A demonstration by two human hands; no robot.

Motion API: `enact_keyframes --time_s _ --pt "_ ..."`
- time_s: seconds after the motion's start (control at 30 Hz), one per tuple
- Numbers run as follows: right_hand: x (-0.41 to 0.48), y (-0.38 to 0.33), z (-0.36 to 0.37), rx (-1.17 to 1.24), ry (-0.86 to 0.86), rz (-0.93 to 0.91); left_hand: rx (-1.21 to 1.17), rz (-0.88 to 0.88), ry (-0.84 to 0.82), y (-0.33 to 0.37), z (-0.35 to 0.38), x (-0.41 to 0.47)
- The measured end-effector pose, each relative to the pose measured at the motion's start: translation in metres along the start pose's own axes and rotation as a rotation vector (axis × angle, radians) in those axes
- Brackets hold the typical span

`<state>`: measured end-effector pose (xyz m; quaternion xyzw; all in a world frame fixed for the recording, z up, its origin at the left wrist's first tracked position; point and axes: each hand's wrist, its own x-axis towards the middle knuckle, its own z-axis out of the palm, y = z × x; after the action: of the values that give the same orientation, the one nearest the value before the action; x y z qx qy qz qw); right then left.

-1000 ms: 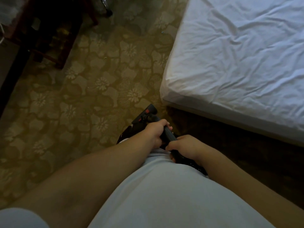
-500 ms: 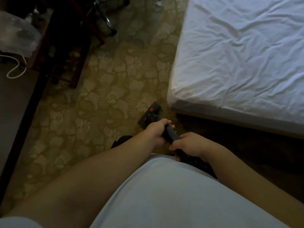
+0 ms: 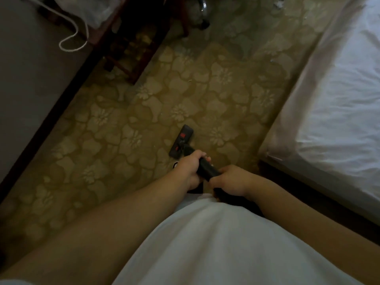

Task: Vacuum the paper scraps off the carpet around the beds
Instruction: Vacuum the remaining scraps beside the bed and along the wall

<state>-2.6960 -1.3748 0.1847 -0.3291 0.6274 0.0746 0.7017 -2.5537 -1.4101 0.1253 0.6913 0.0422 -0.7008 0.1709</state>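
1. An open lane of patterned carpet (image 3: 185,95) runs from the vacuum head (image 3: 182,144) toward the top of view.
2. Right limit: the bed (image 3: 339,99), its near corner just beside the lane.
3. Left limit: the desk (image 3: 30,79), its dark edge running diagonally.
4. A wooden frame (image 3: 139,48) stands against the desk and juts into the lane at upper left.
5. A chrome chair leg (image 3: 202,9) narrows the far end.
6. Paper scraps (image 3: 278,4) lie beyond it, near the bed.
7. Near end: taken up by the wand (image 3: 205,168), gripped by the left hand (image 3: 188,169) and the right hand (image 3: 230,182).
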Motion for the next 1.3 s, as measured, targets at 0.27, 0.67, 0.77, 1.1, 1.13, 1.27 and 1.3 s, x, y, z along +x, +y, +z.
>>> enact_keyframes --time_s 0.27,0.67,0.77,1.1,1.13,1.27,1.3 --pt "0.068 -0.156 0.061 -0.074 -0.064 -0.032 -0.133 0.004 0.017 0.136 -0.114 0.014" --pt "0.136 -0.252 0.136 -0.185 -0.182 -0.058 -0.296 0.019 0.160 0.201 -0.225 0.039" --pt "0.140 -0.254 0.139 -0.202 -0.197 -0.049 -0.339 0.016 0.176 0.200 -0.229 0.038" --pt "0.119 -0.220 0.085 -0.290 -0.203 -0.018 -0.402 0.016 0.218 0.165 -0.165 0.033" --pt "0.114 -0.215 0.073 -0.302 -0.199 -0.013 -0.408 0.011 0.203 0.160 -0.152 0.031" --pt "0.094 -0.189 0.010 -0.338 -0.160 0.001 -0.422 -0.014 0.158 0.144 -0.084 0.027" --pt "0.089 -0.184 -0.010 -0.348 -0.145 0.006 -0.426 -0.018 0.149 0.141 -0.063 0.027"
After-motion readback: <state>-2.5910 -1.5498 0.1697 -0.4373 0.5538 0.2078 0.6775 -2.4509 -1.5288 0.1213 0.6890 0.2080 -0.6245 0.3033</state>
